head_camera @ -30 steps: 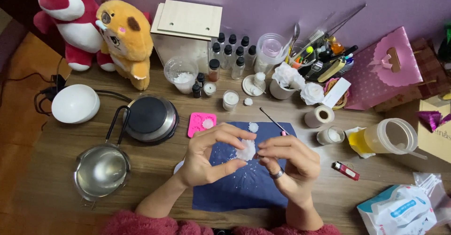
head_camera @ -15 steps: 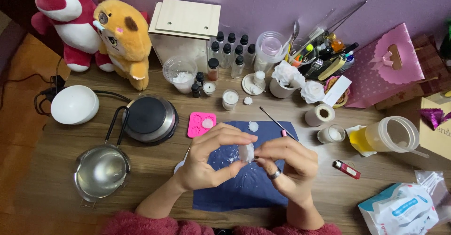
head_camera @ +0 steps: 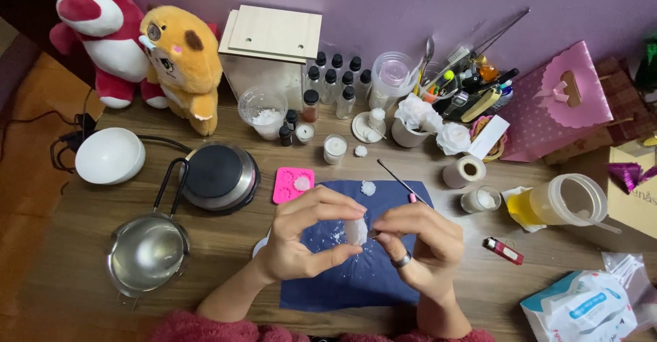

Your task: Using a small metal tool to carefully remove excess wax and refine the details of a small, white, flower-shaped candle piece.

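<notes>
Left hand (head_camera: pixel 301 243) pinching small white wax piece (head_camera: pixel 355 231) between thumb and fingers, right hand (head_camera: pixel 417 246) curled, fingertips touching it, above dark blue cloth (head_camera: pixel 356 280) on wooden counter (head_camera: pixel 479 280), pink mould (head_camera: pixel 293 185) near

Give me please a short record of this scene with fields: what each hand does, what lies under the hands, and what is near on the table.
left hand: pinches a small white waxy piece between thumb and fingers
right hand: wears a ring, fingertips at the same piece
under the hands: dark blue cloth with white crumbs
left of the cloth: pink mould, small hotplate, steel pot
right of the cloth: red lighter
surface: wooden table
</notes>
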